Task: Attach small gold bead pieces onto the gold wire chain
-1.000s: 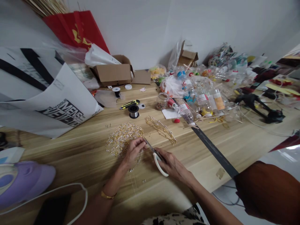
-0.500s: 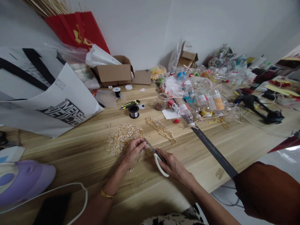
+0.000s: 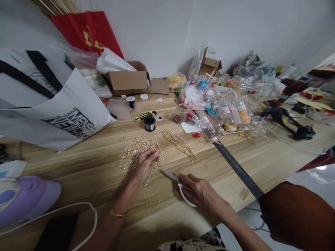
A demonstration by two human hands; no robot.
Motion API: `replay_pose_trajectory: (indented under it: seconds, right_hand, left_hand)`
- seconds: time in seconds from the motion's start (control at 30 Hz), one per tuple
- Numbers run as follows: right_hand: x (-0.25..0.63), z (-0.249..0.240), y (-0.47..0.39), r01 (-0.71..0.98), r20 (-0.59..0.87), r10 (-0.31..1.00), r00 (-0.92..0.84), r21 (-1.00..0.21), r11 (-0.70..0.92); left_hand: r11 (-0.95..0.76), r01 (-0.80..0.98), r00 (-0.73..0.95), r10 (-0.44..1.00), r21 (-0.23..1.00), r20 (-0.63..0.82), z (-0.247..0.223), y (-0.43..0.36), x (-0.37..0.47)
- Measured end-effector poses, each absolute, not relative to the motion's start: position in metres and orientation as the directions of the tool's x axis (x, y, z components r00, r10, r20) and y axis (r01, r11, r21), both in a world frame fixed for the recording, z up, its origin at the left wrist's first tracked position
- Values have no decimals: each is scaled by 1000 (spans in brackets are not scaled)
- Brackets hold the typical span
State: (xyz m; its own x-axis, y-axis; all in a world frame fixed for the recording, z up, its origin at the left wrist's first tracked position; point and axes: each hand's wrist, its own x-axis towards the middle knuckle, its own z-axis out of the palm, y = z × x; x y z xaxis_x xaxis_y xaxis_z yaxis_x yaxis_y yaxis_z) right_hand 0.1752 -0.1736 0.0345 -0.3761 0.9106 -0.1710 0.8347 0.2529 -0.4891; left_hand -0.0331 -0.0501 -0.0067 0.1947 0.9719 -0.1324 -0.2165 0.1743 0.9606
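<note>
My left hand [image 3: 146, 162] is closed in a pinch on a thin beaded chain [image 3: 148, 177], whose loose end hangs down toward the table. Just behind that hand lies a heap of gold and clear beaded chain [image 3: 134, 150]. A pair of scissors [image 3: 185, 196] with white handles is in my right hand [image 3: 200, 190]; the blades point left toward my left hand, apart from the chain. To the right of the heap several gold beaded strands [image 3: 180, 144] lie stretched out. A few tiny clear pieces [image 3: 159, 201] rest on the wood near me.
Behind the heap are a wire spool [image 3: 149, 124], a yellow-black utility knife [image 3: 144, 116] and a bead jar [image 3: 181, 113]. Plastic bottles [image 3: 226, 111] crowd the back right. A white bag [image 3: 75, 115] and purple device [image 3: 31, 198] stand left; a black strip [image 3: 238, 169] crosses the right.
The scissors have moved away from my left fingers, down and to the right. My left hand has shifted slightly left with the chain, over the heap's edge.
</note>
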Motion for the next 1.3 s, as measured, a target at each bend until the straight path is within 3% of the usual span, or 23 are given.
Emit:
replay_pose_trajectory:
  seconds: [0.23, 0.5, 0.57, 0.73, 0.83, 0.97, 1.07, 1.3]
  right_hand:
    - [169, 26, -184, 851, -117, 891, -439, -371, 371]
    - [159, 35, -180, 881, -49, 909, -415, -272, 387]
    - [157, 42, -167, 867, -59, 906, -418, -325, 379]
    - [148, 36, -115, 610, 37, 944, -327, -755, 241]
    - [137, 17, -87, 452, -44, 951, -306, -886, 105]
    - [125, -3, -70, 231, -6, 955, -295, -971, 66]
    - [124, -9, -68, 53, -54, 944, -327, -998, -39]
    - [130, -13, -67, -135, -134, 949, -286, -975, -178]
  left_hand:
    - [197, -199, 222, 963, 960, -152, -5, -51, -31]
    - [198, -152, 235, 959, 968, -159, -5, -53, -31]
    - [200, -152, 247, 956, 968, -159, -5, -54, -29]
    - [187, -131, 234, 960, 974, -153, 1, -57, -26]
    - [153, -125, 231, 965, 980, -121, 3, -57, -26]
    - [115, -98, 171, 981, 988, -97, 1, -53, -28]
    - [132, -82, 161, 980, 988, -117, 1, -51, -30]
    - [237, -99, 286, 937, 966, -201, -5, -46, -31]
